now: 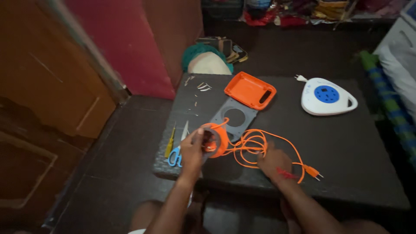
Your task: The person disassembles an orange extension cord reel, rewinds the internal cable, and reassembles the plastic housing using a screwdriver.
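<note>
The round orange plastic cable reel [215,139] sits near the front edge of the dark grey stone table [346,147], held up in the left hand [192,149]; that grip is closed around the reel's near side, fingers curled over its rim. From the reel a thin orange cord [253,145] spills out in loose loops across the table toward the right hand [273,162]; this hand lies on the loops with fingers bent down over them, though whether it actually pinches the cord I cannot tell. The cord ends in an orange two-pin plug [313,171] just to the right of that hand, lying flat on the table.

Just behind the reel lies a flat grey plate with a round hole [234,118]; touching its far end is an orange plastic housing shell with a handle slot [250,90], open side up. Well to the right rests a white rounded extension box with a blue socket face [327,96]. Left of the reel – near the table's edge – lie blue-handled scissors [177,154] and a yellow screwdriver [170,142]; small screws and metal strips [203,86] are scattered at the far left corner.
</note>
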